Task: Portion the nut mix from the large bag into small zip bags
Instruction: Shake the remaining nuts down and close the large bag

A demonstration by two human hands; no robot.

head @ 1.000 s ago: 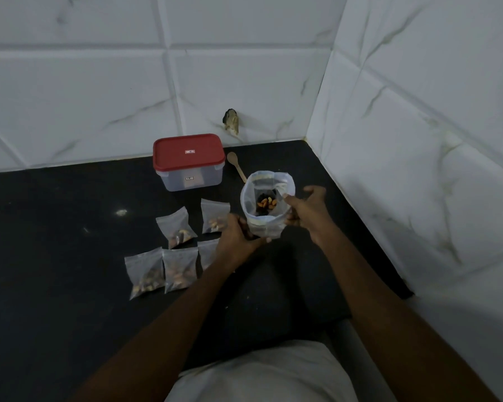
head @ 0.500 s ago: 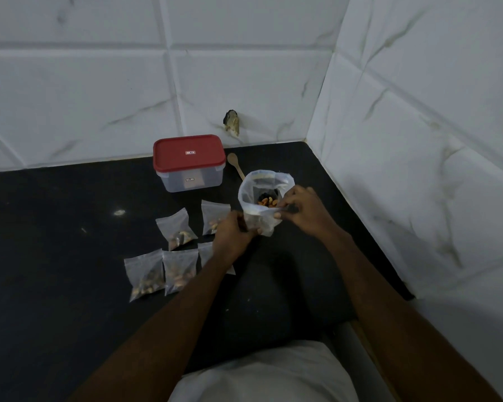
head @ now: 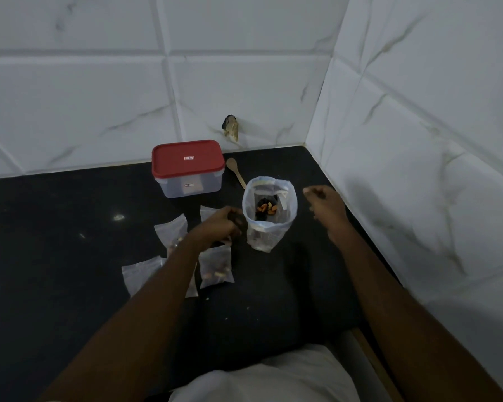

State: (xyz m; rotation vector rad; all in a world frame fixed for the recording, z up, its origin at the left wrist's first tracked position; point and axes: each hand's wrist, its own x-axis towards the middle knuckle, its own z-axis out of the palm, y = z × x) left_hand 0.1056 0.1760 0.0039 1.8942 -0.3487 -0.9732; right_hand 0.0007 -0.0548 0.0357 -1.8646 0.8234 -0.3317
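Large bag [head: 270,230] stands open, nuts [head: 266,208] showing inside, between left hand [head: 218,227], curled, grip too blurred to tell, and right hand [head: 327,206], loose, empty, clear of it.

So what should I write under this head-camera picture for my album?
Big nut bag stands open on the counter between the left hand and right hand, small filled bags beside it.

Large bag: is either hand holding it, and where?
No. The large bag stands free; the right hand is apart beside it, apparently empty. The left hand sits at the top of a small zip bag; grip unclear.
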